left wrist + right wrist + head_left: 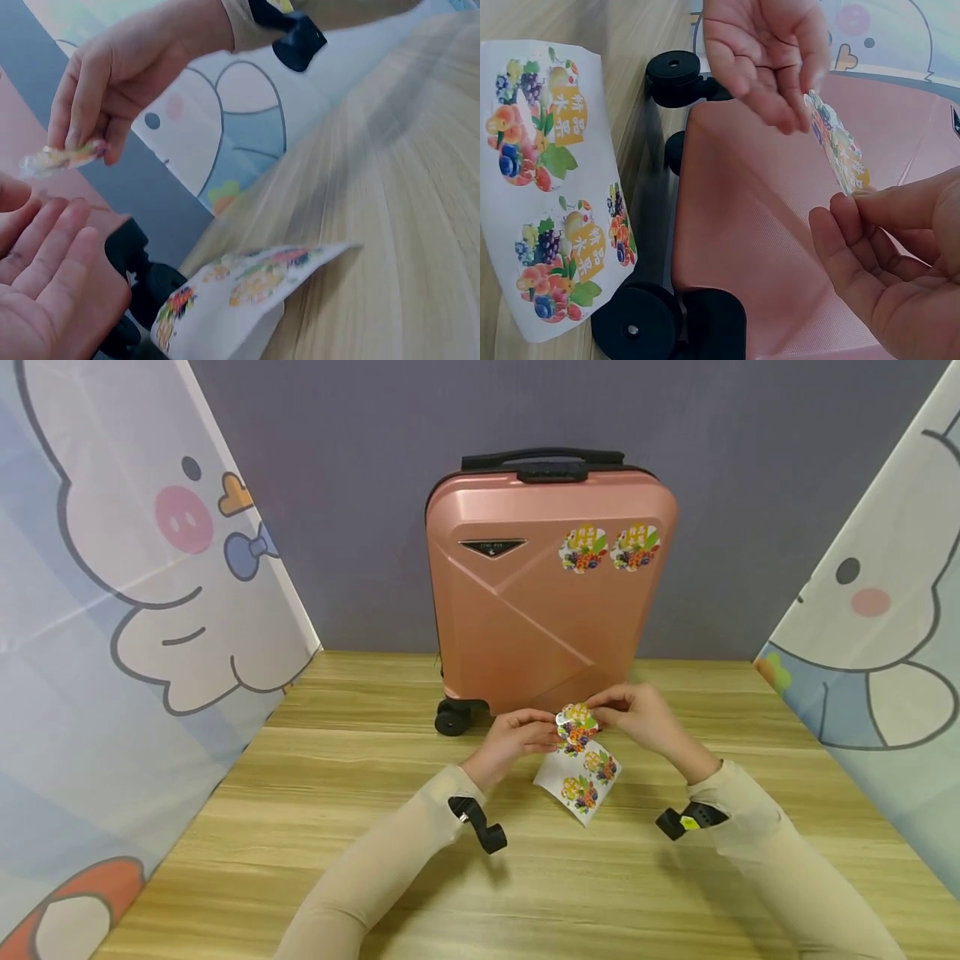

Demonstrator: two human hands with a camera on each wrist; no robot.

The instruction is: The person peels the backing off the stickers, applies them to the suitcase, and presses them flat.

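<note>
The fruit sticker [577,724] is in the pinched grip of the right hand [637,717], the left hand [513,745] at its opposite edge, gripping or not I cannot tell, above the sticker sheet [564,772] on the worktop [360,752].

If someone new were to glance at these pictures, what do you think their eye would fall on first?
Most likely the large pink suitcase, upright at the back of the wooden table, with two bright fruit stickers at the upper right of its front in the head view. Next comes the loose sticker pinched by the right hand, the left hand close at its other edge.
</note>
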